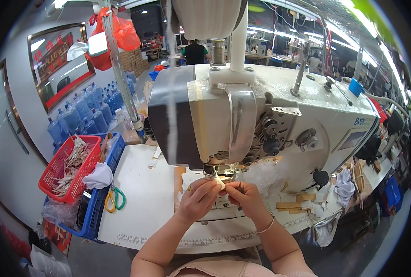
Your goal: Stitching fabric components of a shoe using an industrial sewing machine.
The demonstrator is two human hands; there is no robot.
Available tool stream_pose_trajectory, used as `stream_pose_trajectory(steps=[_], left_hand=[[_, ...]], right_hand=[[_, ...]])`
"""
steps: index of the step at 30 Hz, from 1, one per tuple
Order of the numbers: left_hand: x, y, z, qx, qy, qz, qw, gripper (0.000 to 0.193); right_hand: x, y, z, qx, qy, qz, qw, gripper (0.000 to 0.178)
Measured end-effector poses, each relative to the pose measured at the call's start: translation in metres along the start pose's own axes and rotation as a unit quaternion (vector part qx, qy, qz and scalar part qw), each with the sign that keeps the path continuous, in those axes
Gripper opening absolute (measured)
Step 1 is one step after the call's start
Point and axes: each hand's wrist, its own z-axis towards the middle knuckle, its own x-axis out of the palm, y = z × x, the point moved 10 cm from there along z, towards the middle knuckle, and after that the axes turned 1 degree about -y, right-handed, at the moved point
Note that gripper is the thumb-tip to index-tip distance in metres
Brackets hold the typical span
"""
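Note:
Both of my hands meet just below the needle area (217,171) of a large white industrial sewing machine (275,99). My left hand (199,198) has its fingers closed around a small cream-coloured piece (220,183), whose material I cannot make out. From the other side, my right hand (245,195) pinches the same piece between thumb and fingers. Its lower end is hidden by the fingertips. A brown flat piece (179,177) lies on the white table (143,203) left of the needle area.
Orange-and-green-handled scissors (115,199) lie on the left of the table. Beside them a red basket (94,152) of pale strips rests on a blue crate (94,210). Tan strips (295,203) are stacked at right, near clear plastic (264,175). A ruler strip (168,241) follows the front edge.

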Motion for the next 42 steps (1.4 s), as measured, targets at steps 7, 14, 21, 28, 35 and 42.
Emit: stream_pose_trajectory(steps=[7, 14, 21, 28, 35, 42], left_hand=[[0.002, 0.003, -0.002, -0.003, -0.01, -0.007, 1.0, 0.03], [-0.002, -0.001, 0.002, 0.003, 0.006, 0.019, 1.0, 0.029], [-0.001, 0.012, -0.001, -0.004, 0.007, 0.007, 1.0, 0.03], [0.002, 0.046, -0.001, -0.018, 0.003, -0.083, 0.996, 0.023], [0.005, 0.058, -0.009, -0.021, -0.037, -0.075, 0.996, 0.019], [0.006, 0.059, -0.008, -0.032, -0.035, -0.013, 0.999, 0.018]], right_hand=[[-0.002, -0.003, 0.003, -0.004, -0.028, -0.024, 0.999, 0.017], [-0.004, 0.0, 0.0, -0.023, -0.057, -0.033, 0.998, 0.016], [-0.03, -0.017, -0.007, 0.007, -0.076, 0.019, 0.997, 0.013], [-0.038, -0.029, -0.016, 0.033, -0.084, 0.027, 0.996, 0.012], [-0.038, -0.041, -0.019, 0.051, -0.077, 0.029, 0.995, 0.013], [-0.038, -0.048, -0.025, 0.059, -0.057, 0.027, 0.996, 0.014]])
